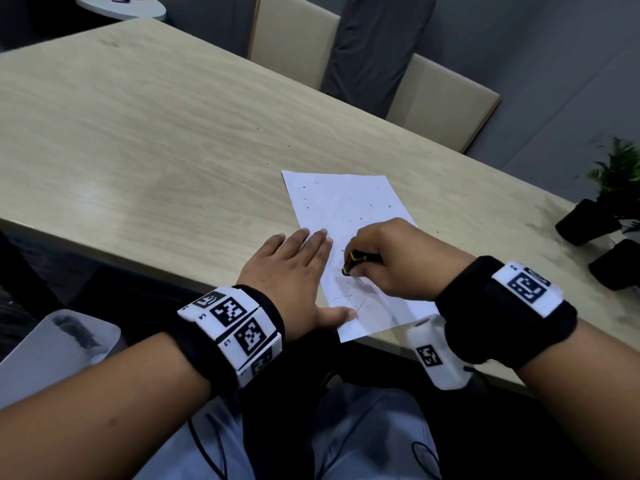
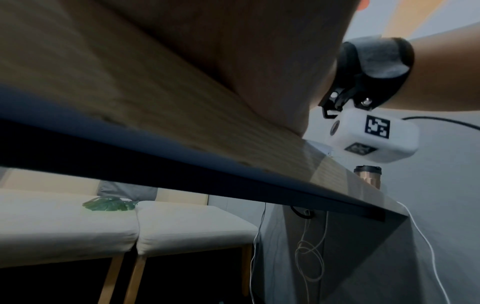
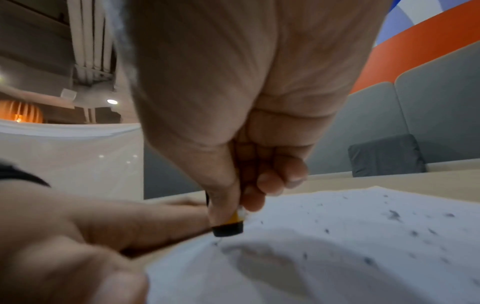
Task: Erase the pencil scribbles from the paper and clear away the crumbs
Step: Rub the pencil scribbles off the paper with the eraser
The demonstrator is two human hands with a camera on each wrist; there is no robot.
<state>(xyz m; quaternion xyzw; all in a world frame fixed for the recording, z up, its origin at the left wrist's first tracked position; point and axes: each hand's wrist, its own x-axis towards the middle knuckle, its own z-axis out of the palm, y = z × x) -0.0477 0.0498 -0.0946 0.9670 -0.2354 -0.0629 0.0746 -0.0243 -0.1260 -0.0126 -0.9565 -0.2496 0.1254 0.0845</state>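
A white sheet of paper (image 1: pixel 346 209) lies near the front edge of the wooden table (image 1: pixel 138 133). Dark eraser crumbs (image 1: pixel 370 205) dot its upper half, and faint pencil scribbles (image 1: pixel 348 299) show near its lower end. My right hand (image 1: pixel 388 258) pinches a black and yellow eraser (image 1: pixel 353 261) and presses its tip onto the paper (image 3: pixel 363 246); the eraser (image 3: pixel 228 226) stands tip down among crumbs (image 3: pixel 394 215). My left hand (image 1: pixel 298 271) lies flat, fingers straight, on the paper's left edge, and the left hand (image 3: pixel 103 226) shows beside the eraser.
Two black plant pots (image 1: pixel 588 223) stand at the table's right end. Cushioned chairs (image 1: pixel 440 98) line the far side. A grey laptop (image 1: pixel 52 348) sits at my lower left. A metal tumbler (image 2: pixel 367 176) stands on the table's far right, and cables (image 2: pixel 309 257) hang below.
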